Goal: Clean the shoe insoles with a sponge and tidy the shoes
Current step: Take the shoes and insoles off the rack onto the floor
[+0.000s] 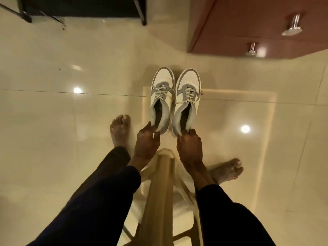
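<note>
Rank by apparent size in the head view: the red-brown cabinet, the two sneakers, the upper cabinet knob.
1. red-brown cabinet, though the frame edge cuts it off.
2. left sneaker and right sneaker: they look alike, so tied.
3. upper cabinet knob, smallest, though farther from the camera.

Single head view, looking steeply down from standing height at floor (53,121); close over hands.

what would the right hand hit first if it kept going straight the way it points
The right shoe, whose heel the right hand pinches; past its toe only floor shows, though depth is unclear.
</note>
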Demonstrator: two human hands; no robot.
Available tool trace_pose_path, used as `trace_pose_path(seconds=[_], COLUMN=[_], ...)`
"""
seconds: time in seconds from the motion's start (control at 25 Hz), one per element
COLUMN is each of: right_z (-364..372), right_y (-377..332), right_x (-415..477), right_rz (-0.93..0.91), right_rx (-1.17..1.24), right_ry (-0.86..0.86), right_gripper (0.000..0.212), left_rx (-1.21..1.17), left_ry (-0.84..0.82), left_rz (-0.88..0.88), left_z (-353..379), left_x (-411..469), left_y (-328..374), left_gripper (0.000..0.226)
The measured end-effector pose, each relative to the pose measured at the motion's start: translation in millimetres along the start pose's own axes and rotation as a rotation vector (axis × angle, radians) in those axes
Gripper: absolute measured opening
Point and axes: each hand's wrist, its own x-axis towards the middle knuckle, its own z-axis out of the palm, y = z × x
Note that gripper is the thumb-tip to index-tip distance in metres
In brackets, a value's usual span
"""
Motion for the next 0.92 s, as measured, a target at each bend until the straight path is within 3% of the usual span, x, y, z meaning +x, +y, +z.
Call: trace_pose_path(seconds=[0.2,0.36,0.48,0.64,0.8,0.92], right_z=[27.0,35.8,39.2,26.6,-8.0,-26.1], right_y=[52.2,80.4,87.4,75.2,41.8,4.0], right_x=[-13.3,-0.1,4.6,-0.8,1.2,16.6], right_rz=[0.079,0.14,0.161,0.191,0.099,0.02], right_rx=[0.087,0.137,0.199,0.198,0.214,0.241], right_ry=[-0.007,-0.052,-0.142,-0.147,-0.096,-0.008], right_gripper=[0.011,0.02,0.03,0.047,0.042,0.029], left_rx=[0.015,0.05,0.057,-0.007,-0.048,0.113], left_ry=[-0.122,-0.129,-0.151,-0.186,-0.106,-0.011], left_rz=[0.046,0.023,-0.017,-0.066,-0.128,-0.065], left_z=[48.8,78.2,90.5,79.0,32.4,-18.7], left_x=[-3.0,1.4,0.1,-5.8,10.8,25.3], left_y=[3.7,5.4,-5.8,-5.1,6.9,19.1], left_gripper=[0.02,0.019,0.03,0.036,0.031,0.029])
